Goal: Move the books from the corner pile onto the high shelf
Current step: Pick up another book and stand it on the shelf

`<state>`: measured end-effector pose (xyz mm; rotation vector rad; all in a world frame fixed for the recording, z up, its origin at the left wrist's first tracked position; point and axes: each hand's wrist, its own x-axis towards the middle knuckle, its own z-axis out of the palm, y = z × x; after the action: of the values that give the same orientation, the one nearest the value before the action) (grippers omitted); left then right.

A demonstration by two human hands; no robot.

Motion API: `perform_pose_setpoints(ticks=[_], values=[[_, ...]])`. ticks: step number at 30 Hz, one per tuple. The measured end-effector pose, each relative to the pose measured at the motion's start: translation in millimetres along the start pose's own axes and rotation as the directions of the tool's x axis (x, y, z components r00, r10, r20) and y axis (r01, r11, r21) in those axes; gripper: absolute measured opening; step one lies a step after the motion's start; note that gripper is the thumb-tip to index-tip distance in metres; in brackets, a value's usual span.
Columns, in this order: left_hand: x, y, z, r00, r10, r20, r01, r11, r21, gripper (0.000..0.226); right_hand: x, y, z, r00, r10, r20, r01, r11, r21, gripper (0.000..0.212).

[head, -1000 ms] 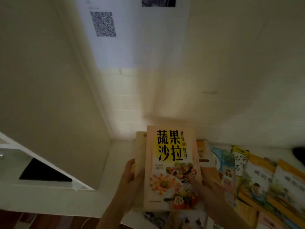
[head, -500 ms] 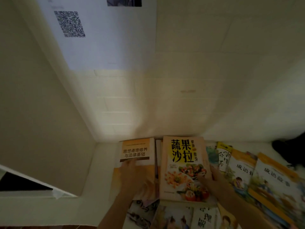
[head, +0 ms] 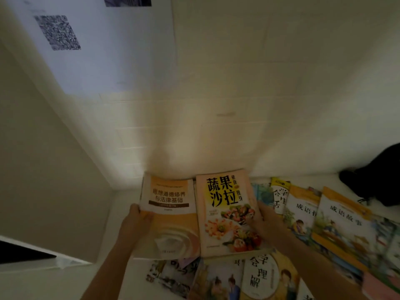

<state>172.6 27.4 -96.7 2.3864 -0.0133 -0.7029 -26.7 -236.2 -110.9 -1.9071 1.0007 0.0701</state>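
In the head view we see two books side by side on a pale shelf [head: 121,204], in the corner where two walls meet. Our left hand [head: 135,221] holds the orange book [head: 171,215] at its left edge, thumb curled onto the cover; the fingers beneath are hidden. Our right hand [head: 263,221] grips the salad cookbook [head: 227,213] at its right edge, thumb on the cover. Both books lie flat with their long axes running away from us, titles toward the wall, inner edges touching or overlapping between the two grips. Beyond the right grip a row of children's books [head: 337,221] fans out, blurred and cut off at the frame edge. More books [head: 218,280] lie nearer than both grips, partly covered. A paper sheet [head: 93,50] on the wall carries a smeared code. A dark object [head: 376,176] far right is unclear.
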Motion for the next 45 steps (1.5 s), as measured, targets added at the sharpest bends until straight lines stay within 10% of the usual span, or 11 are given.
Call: perform_pose_setpoints(ticks=[7, 12, 17, 20, 24, 34, 37, 41, 45], values=[[-74.6, 75.4, -17.1, 0.885, 0.42, -0.199, -0.443, 0.893, -0.087, 0.013, 0.8, -0.5, -3.4, 0.997, 0.08, 0.001, -0.08, 0.996, -0.038, 0.017], [-79.8, 95.9, 41.0, 0.957, 0.228, 0.179, -0.096, 0.831, -0.548, 0.014, -5.4, -7.1, -16.3, 0.984, 0.174, 0.047, -0.174, 0.844, 0.507, 0.042], [-60.6, 63.8, 109.5, 0.978, 0.202, 0.054, -0.19, 0.966, -0.172, 0.016, 14.9, 25.7, -17.3, 0.925, 0.378, -0.025, -0.342, 0.861, 0.377, 0.106], [-52.3, 51.3, 113.6, 0.959, 0.269, -0.086, -0.264, 0.962, 0.066, 0.035, 9.5, 13.0, -10.9, 0.951, 0.309, -0.015, -0.305, 0.943, 0.131, 0.067], [-41.7, 37.5, 123.1, 0.993, 0.116, -0.019, -0.117, 0.972, -0.203, 0.088, 11.5, 3.2, 2.2, 0.967, 0.254, -0.02, -0.253, 0.966, 0.046, 0.064], [-10.9, 76.9, 126.3, 0.964, -0.094, 0.247, 0.213, 0.83, -0.516, 0.045, 23.0, -2.3, -6.4, 0.911, 0.377, 0.166, -0.411, 0.815, 0.407, 0.058], [-12.1, 79.8, 119.2, 0.945, -0.044, 0.324, 0.224, 0.809, -0.543, 0.07, 14.0, -7.3, -11.9, 0.939, 0.285, 0.192, -0.342, 0.831, 0.438, 0.047], [-28.4, 80.2, 97.9, 0.958, 0.236, 0.162, -0.116, 0.838, -0.534, 0.078, -14.6, -15.8, -19.1, 0.997, -0.034, 0.069, -0.007, 0.846, 0.534, 0.047], [-36.3, 83.2, 71.0, 0.838, 0.528, 0.135, -0.285, 0.636, -0.717, 0.081, -29.8, -26.9, -14.5, 0.933, -0.293, -0.21, 0.359, 0.813, 0.459, 0.057]])
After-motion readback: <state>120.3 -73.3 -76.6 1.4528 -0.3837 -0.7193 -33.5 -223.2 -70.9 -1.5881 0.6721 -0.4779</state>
